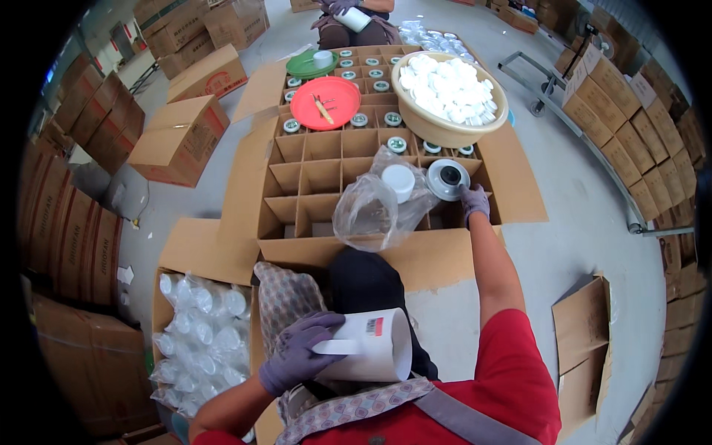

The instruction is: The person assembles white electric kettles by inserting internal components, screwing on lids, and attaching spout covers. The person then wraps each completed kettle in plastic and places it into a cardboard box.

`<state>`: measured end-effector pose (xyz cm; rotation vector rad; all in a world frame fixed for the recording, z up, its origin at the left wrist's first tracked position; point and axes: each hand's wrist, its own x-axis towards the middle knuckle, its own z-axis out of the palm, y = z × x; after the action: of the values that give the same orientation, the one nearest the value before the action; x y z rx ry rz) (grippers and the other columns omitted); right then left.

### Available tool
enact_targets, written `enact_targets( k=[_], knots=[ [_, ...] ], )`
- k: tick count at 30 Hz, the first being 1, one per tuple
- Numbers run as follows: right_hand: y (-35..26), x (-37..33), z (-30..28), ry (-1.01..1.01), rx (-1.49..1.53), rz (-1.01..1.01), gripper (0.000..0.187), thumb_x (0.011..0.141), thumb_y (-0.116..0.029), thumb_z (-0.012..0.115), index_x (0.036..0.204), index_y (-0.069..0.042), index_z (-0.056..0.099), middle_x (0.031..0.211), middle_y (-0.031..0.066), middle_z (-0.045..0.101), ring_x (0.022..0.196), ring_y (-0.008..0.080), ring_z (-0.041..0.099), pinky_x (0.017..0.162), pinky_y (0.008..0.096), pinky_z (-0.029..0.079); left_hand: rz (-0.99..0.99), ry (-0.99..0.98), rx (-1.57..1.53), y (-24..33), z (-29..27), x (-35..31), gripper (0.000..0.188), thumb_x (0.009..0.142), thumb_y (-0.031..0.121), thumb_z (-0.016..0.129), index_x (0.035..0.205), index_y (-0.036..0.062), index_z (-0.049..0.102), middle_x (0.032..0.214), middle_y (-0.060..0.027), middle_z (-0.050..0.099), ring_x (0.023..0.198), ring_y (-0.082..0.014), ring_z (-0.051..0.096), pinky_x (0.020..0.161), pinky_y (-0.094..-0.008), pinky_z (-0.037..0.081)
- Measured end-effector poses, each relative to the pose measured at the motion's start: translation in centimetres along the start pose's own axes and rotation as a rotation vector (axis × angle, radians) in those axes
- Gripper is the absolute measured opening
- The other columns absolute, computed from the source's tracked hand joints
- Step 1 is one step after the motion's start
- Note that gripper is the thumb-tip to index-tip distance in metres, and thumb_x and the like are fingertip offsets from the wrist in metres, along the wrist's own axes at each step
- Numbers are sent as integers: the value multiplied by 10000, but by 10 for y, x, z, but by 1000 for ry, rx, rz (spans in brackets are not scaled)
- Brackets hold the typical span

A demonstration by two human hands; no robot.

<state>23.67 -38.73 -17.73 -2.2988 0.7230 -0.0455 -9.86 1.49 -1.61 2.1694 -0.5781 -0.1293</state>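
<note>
My left hand (304, 351), in a purple-grey glove, is closed on a white cylinder with a side handle (361, 345), tilted over my lap. Its wide right end is open, and a small red and white sticker is on its side. My right hand (475, 202), gloved too, grips the edge of a round whitish part with a black centre (449, 178) above the front right of the divided carton (311, 228). Left of that part lies a clear plastic bag (368, 211), with a white round cap (399, 182) beside its opening.
On the carton stand a beige basin of white caps (406, 119), a red plate with small tools (304, 111) and a green plate (298, 67). At left is a box of bagged items (200, 326). Stacked cartons (615, 119) rest on a cart. Another person (356, 30) sits opposite.
</note>
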Motion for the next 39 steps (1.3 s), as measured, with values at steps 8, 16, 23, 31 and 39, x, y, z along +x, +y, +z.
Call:
enact_targets(
  k=[8,16,23,31,39],
  knots=[
    [46,32,-6,-456,1349,252,267,890,-113,597,1139,-17,615,1049,113,674,1006,241,649,905,390,527,-208,506,-728,-38,0,-27,155,827,156,732,864,47,628,1323,-265,563,1188,-299,586,1012,-425,448],
    [-63,-290,-152,-198,209,-1345,428,856,-320,699,1156,-20,635,1140,193,659,1087,403,630,936,456,493,-220,503,-907,-51,25,-13,74,839,69,697,857,43,630,1345,-239,556,1207,-279,563,1020,-392,431],
    [-70,-307,-134,-629,187,-1686,587,734,-397,783,1172,-40,625,1257,208,581,1180,408,541,944,472,449,-128,480,-674,-49,32,-22,180,785,109,772,836,28,619,1251,-226,623,1130,-322,632,976,-390,477],
    [-99,-331,-121,-1059,-83,-1348,1226,535,-428,876,1488,45,266,1487,335,273,1359,493,324,1123,496,276,-39,529,-515,-40,51,-40,261,759,165,807,822,13,604,1191,-203,658,1066,-320,661,933,-374,508],
    [-98,-342,-116,-1023,-47,-1376,1208,494,-352,891,1480,28,306,1475,328,294,1322,490,379,1082,491,337,-137,515,-621,-39,57,-53,244,771,194,805,818,27,634,1164,-196,676,1033,-299,677,899,-374,524]
  ],
)
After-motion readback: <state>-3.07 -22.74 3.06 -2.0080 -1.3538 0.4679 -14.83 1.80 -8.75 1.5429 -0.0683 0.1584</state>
